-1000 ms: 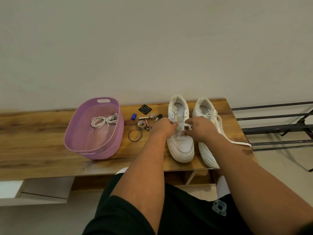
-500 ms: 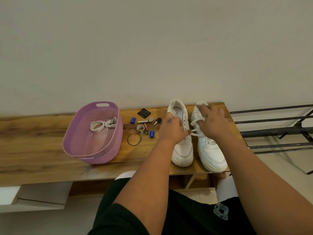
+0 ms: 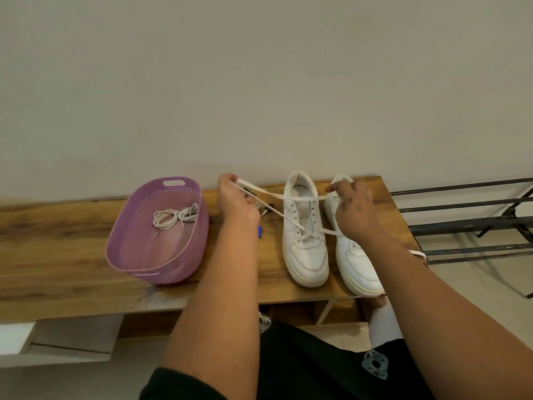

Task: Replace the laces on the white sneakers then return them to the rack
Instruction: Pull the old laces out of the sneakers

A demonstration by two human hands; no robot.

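Two white sneakers stand side by side on the wooden bench (image 3: pixel 57 255). The left sneaker (image 3: pixel 305 249) has a flat white lace (image 3: pixel 277 213) threaded only through its lowest eyelets. My left hand (image 3: pixel 235 199) pinches one end of that lace, pulled up and to the left. My right hand (image 3: pixel 353 209) pinches the other end above the right sneaker (image 3: pixel 357 264). A coiled pair of white laces (image 3: pixel 173 219) lies in the purple basket (image 3: pixel 161 272).
A black metal shoe rack (image 3: pixel 467 220) stands to the right of the bench. Small items, among them a blue one (image 3: pixel 260 231), lie on the bench partly hidden behind my left hand. A lace end (image 3: pixel 418 254) hangs off the bench's right edge.
Both hands have drawn apart from the left sneaker's tongue, pulling the lace ends out to the left and right. The upper eyelets now show bare.
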